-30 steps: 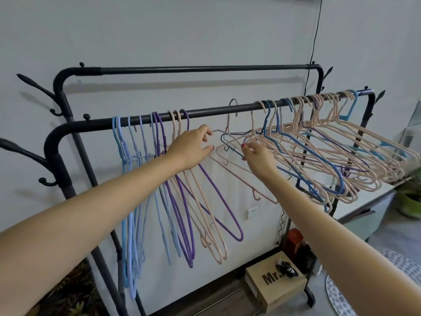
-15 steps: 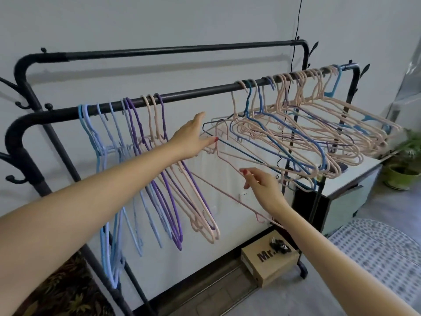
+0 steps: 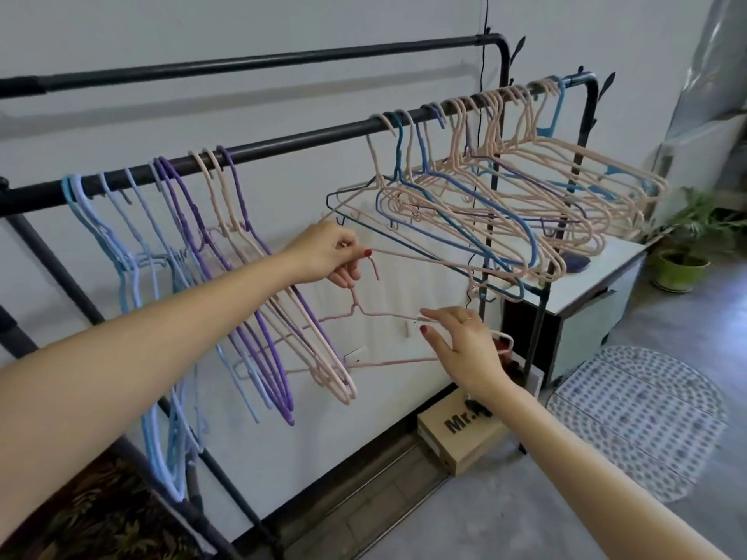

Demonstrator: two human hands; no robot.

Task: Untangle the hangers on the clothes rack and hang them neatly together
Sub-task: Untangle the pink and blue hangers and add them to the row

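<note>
Between both hands, pink hanger

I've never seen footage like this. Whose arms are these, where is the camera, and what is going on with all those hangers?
There is no machine here: a person wears a camera on the head, so you look down along both arms. In front stands a black clothes rack. Tidy blue and purple hangers hang on the left; a tangled bunch of hangers sits on the right. The left hand pinches the hook of a pink hanger taken off the rail, and the right hand holds its shoulder. Below lie a cardboard box and a mat.
</note>
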